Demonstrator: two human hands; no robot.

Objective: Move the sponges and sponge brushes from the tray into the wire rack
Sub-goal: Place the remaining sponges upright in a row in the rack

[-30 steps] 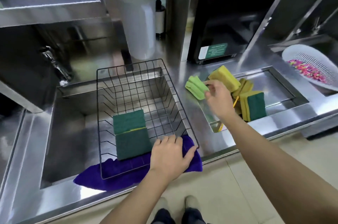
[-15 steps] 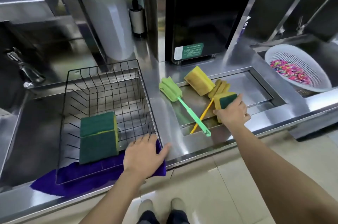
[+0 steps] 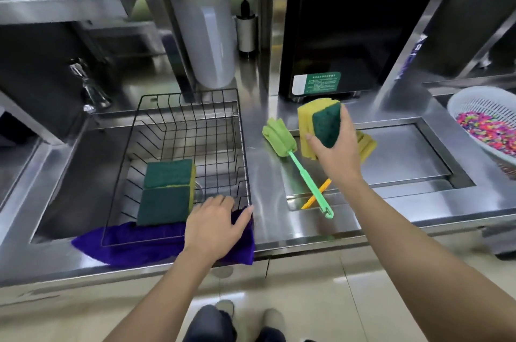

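Observation:
My right hand [image 3: 336,152] is shut on a yellow sponge with a dark green scouring face [image 3: 325,125], raised above the left part of the steel tray [image 3: 405,157]. A second yellow sponge [image 3: 305,129] stands right behind it. A green sponge brush [image 3: 282,137] lies across the tray's left rim, handle toward me. An orange-handled brush [image 3: 318,193] lies under it, its yellow head [image 3: 365,143] partly hidden by my hand. The black wire rack [image 3: 178,146] sits in the sink and holds two green-topped sponges [image 3: 167,188]. My left hand [image 3: 215,225] grips the rack's near right corner.
A purple cloth [image 3: 139,244] lies under the rack's front edge. A white colander with coloured beads [image 3: 485,124] stands at the far right. Behind are a black appliance [image 3: 335,34], a soap dispenser [image 3: 246,26], a translucent container [image 3: 212,40] and a faucet [image 3: 89,87].
My right hand has taken hold of a green-faced sponge in the tray and lifted it up and to the left. My left hand has stayed on the rack.

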